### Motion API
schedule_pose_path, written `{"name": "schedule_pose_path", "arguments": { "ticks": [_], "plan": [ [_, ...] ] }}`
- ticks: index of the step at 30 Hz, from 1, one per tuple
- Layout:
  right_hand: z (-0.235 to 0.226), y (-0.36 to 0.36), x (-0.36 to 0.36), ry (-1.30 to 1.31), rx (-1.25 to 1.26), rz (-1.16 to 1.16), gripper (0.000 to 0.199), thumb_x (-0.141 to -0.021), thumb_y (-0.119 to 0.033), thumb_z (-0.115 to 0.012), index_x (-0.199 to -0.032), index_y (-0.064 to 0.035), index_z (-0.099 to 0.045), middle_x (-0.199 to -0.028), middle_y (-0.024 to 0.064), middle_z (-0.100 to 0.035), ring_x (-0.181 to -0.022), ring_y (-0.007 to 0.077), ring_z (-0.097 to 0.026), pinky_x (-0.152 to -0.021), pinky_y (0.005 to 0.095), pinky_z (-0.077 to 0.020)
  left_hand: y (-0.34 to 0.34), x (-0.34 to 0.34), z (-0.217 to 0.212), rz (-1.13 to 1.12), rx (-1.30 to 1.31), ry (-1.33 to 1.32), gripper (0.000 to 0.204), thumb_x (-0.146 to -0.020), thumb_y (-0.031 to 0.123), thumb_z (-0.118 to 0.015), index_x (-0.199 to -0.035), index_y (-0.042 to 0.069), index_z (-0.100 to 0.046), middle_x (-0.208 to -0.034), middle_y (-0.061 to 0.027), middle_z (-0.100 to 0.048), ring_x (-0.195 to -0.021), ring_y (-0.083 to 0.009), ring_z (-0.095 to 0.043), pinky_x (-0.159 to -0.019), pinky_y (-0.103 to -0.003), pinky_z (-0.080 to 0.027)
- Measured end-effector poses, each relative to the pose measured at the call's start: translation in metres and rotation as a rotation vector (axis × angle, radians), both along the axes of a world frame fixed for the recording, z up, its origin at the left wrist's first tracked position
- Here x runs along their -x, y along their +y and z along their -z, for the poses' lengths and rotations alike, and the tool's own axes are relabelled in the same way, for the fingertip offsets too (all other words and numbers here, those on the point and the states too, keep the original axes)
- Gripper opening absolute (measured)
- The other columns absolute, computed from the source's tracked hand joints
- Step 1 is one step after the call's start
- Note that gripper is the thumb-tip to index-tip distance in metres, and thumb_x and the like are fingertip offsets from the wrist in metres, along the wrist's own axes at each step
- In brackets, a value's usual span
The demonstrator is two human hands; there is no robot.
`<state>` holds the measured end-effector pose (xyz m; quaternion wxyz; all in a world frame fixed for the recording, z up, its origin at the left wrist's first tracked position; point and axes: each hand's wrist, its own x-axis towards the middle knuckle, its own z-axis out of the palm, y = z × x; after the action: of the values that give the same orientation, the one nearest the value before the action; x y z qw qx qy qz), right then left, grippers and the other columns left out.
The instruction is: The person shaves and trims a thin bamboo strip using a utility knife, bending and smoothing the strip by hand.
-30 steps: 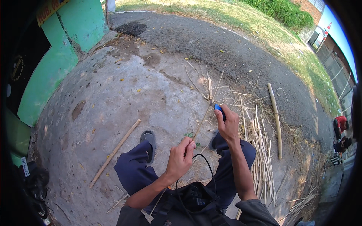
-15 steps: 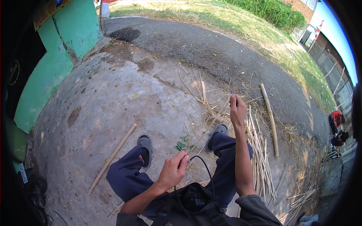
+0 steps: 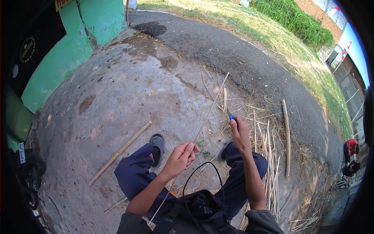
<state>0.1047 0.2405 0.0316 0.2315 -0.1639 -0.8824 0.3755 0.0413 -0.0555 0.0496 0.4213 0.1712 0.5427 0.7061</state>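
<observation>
Thin and pale, one long bamboo strip (image 3: 206, 117) runs from down by the lap, through the left hand (image 3: 180, 158), which is closed around it, and on across the grey ground, passing just left of the right hand (image 3: 238, 132). That right hand is curled shut on one small blue tool (image 3: 232, 116), maybe a knife, though it is too tiny to tell. Two thicker bamboo sticks (image 3: 120, 153) lie on the ground, one on each side, and many thin strips (image 3: 269, 156) sit beside the right leg.

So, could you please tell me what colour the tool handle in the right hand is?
Blue; the handle shows above the right hand in the head view.
</observation>
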Motion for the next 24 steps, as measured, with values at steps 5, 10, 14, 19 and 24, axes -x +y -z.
{"name": "schedule_pose_path", "arguments": {
  "ticks": [5,10,14,19,24],
  "plan": [
    [0.002,-0.043,-0.007,0.092,-0.074,-0.241,0.028,-0.104,-0.031,-0.068,-0.108,-0.0034,-0.067,-0.079,0.0192,-0.066,-0.072,0.0393,-0.068,-0.066,0.0449,-0.0507,0.022,-0.003,0.005,0.002,-0.03,0.013,0.033,-0.12,0.029,-0.04,-0.107,0.003,-0.057,-0.068,0.0041,-0.041,-0.051,-0.0031,-0.031,-0.045,-0.023,-0.029],
    [-0.001,-0.052,-0.01,0.123,-0.122,-0.339,0.027,-0.101,-0.032,-0.073,-0.105,-0.0056,-0.068,-0.078,0.0158,-0.068,-0.065,0.0356,-0.068,-0.059,0.0427,-0.0499,0.042,-0.007,0.01,-0.087,0.008,0.233,0.029,-0.119,0.025,-0.042,-0.108,0.003,-0.056,-0.066,0.0037,-0.041,-0.049,-0.0032,-0.033,-0.045,-0.023,-0.029],
    [-0.002,-0.051,-0.013,0.129,-0.161,-0.314,0.028,-0.099,-0.033,-0.075,-0.104,-0.0066,-0.069,-0.079,0.0134,-0.069,-0.066,0.0343,-0.069,-0.059,0.0426,-0.0508,0.049,-0.009,0.013,-0.102,0.041,0.32,0.027,-0.119,0.023,-0.045,-0.106,0.002,-0.057,-0.066,0.0033,-0.044,-0.051,-0.0032,-0.036,-0.047,-0.024,-0.03],
    [-0.001,-0.047,-0.015,0.108,-0.198,-0.285,0.027,-0.097,-0.034,-0.077,-0.103,-0.008,-0.069,-0.08,0.0109,-0.07,-0.066,0.0328,-0.07,-0.058,0.0414,-0.0511,0.053,-0.013,0.005,-0.187,0.124,0.467,0.029,-0.116,0.021,-0.048,-0.098,0.001,-0.059,-0.063,0.0014,-0.049,-0.055,-0.0043,-0.041,-0.052,-0.026,-0.033],
    [-0.003,-0.047,-0.011,0.167,-0.246,-0.238,0.028,-0.096,-0.035,-0.079,-0.101,-0.0089,-0.07,-0.08,0.0089,-0.071,-0.066,0.0314,-0.07,-0.057,0.0398,-0.0508,0.053,-0.016,-0.002,-0.221,0.148,0.515,0.029,-0.115,0.02,-0.05,-0.096,0.001,-0.059,-0.061,0.0002,-0.049,-0.056,-0.0045,-0.042,-0.053,-0.027,-0.034]
  ]
}}
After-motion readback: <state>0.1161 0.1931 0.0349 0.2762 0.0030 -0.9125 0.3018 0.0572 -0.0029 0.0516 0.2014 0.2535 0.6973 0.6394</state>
